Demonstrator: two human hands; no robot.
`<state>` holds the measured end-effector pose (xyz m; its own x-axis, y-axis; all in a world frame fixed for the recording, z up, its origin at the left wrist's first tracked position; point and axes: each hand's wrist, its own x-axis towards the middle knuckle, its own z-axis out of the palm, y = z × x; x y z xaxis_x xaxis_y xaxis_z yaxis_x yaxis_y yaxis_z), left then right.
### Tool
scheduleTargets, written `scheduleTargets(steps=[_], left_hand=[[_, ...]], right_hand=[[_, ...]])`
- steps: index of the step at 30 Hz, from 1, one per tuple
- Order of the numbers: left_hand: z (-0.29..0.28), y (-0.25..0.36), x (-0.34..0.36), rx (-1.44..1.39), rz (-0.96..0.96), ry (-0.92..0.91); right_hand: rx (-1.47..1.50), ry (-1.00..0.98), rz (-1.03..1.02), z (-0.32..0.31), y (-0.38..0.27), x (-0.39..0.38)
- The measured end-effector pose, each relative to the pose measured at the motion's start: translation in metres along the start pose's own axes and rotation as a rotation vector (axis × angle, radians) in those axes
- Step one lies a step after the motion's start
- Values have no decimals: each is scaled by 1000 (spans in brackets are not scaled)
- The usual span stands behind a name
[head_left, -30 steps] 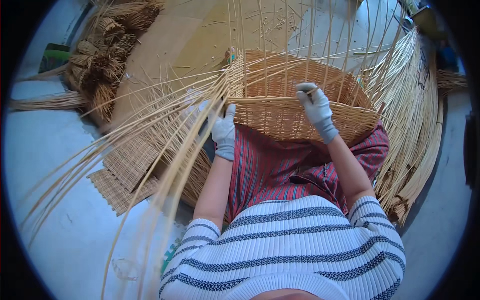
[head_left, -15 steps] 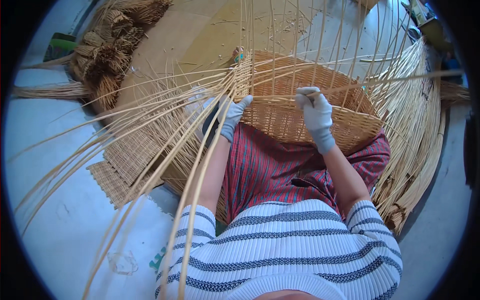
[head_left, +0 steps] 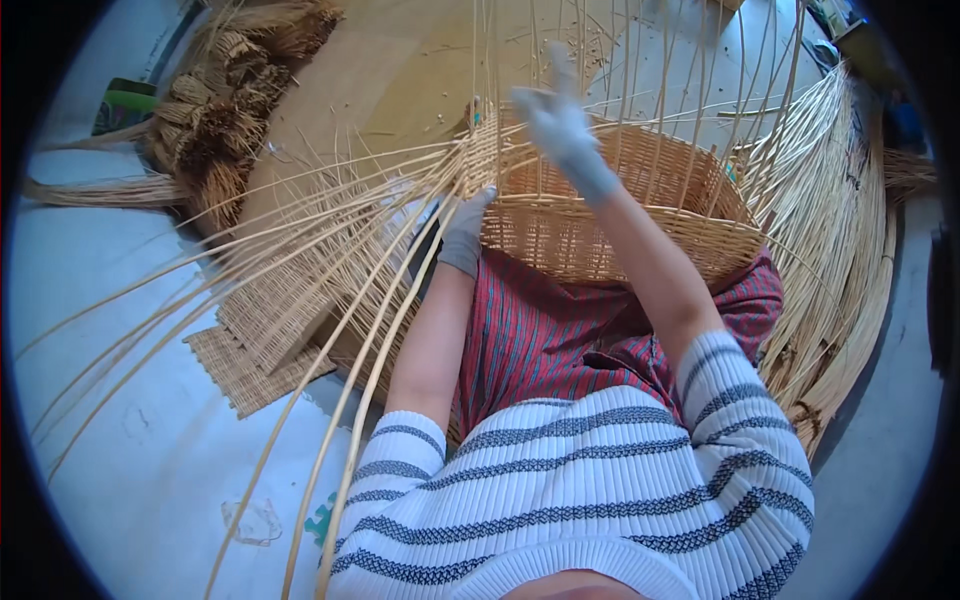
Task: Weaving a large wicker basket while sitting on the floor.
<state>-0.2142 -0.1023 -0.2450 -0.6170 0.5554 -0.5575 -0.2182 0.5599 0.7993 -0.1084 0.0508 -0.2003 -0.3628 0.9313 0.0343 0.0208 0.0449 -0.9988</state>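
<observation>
A half-woven wicker basket (head_left: 560, 240) rests tilted on my lap, with tall upright stakes along its far side and right end. My gloved left hand (head_left: 465, 230) grips the near left corner of the basket, its thumb up on the woven edge and its other fingers mostly hidden. From that corner a bundle of long loose canes (head_left: 330, 330) fans out to the left and toward me. Raised over the basket's left half is my gloved right hand (head_left: 565, 125), smeared by motion among the stakes. Its fingers look spread, and I make out no cane in them.
A large sheaf of pale canes (head_left: 830, 240) lies to the right. Woven flat panels (head_left: 265, 340) and thin loose sticks lie at left. Bundles of brown canes (head_left: 230, 110) sit at the far left, beside a tan board (head_left: 400, 80) strewn with scraps.
My right hand has left the near rim and swung up and left over the basket; the long cane it held out to the right no longer shows there. My left hand stays at the corner.
</observation>
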Motion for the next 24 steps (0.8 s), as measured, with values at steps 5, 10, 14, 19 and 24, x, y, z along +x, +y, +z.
scheduleTargets(steps=[5,10,14,19,24], left_hand=[[-5,-38,48,-110,438,248],[31,-53,-18,161,935,364],[45,26,-8,265,217,-588],[82,17,-14,166,114,-546],[50,7,3,95,100,-514]], right_hand=[[482,143,165,-78,46,-135],[445,307,246,-148,70,-143],[323,351,305,-117,44,-144],[-551,327,-520,-87,14,1],[-142,68,40,-101,-13,-44]])
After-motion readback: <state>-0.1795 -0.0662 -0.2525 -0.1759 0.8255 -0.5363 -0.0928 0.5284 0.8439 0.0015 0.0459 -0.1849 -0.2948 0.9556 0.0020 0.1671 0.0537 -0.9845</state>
